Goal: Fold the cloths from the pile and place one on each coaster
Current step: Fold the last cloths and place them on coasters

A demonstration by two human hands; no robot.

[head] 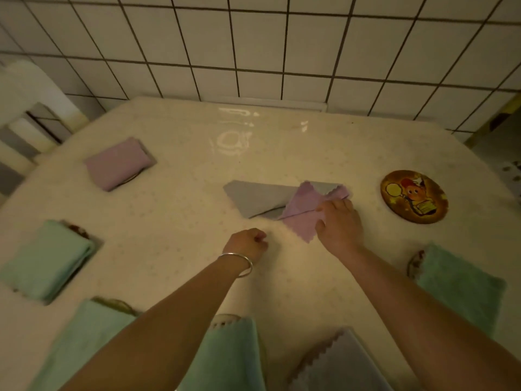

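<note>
white square wall tiles (253, 38) with dark grout rise behind a pale speckled worktop (174, 221) that shows a glare patch near its far edge. near the middle of the worktop lies a grey cloth (253, 197), spread in a loose triangle, with a lilac cloth (303, 213) partly on top of it at its right end. the right hand (339, 224) pinches the zigzag edge of the lilac cloth between thumb and fingers, lifting a fold of it. the left hand (249, 241), a silver bangle (239, 262) on its wrist, sits just left of the lilac cloth with its fingers curled in; whether it grips anything i cannot tell.

to the right, well apart from the pile, a round picture coaster (414, 196) lies bare. a folded lilac cloth (118, 163) rests at the far left with a coaster rim peeking from under it. folded mint cloths sit at the left (45, 261), near left (93, 328), bottom centre (225, 356) and right (459, 283), each over a partly hidden coaster. a folded grey cloth (338, 365) lies at the bottom edge.
</note>
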